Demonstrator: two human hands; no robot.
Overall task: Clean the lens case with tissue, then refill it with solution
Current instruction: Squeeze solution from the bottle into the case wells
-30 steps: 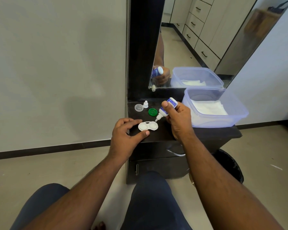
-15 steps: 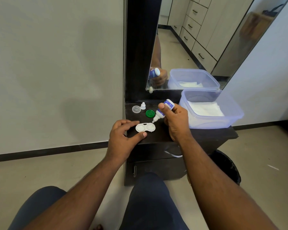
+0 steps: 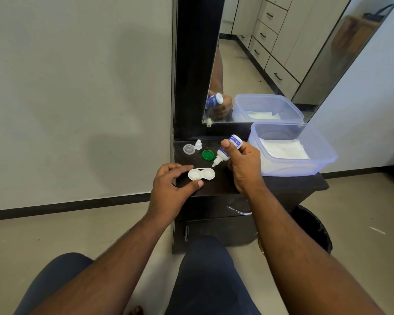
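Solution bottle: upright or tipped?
Tipped. The right hand holds the solution bottle nozzle-down, slanting toward the lens case.

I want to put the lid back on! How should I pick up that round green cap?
Pinch the round green plastic cap by its rim, coming straight down from above. It lies flat and low on the black countertop, so only the edges offer a grip. Come in from its left, since the right hand tilts the dropper bottle close beside it.
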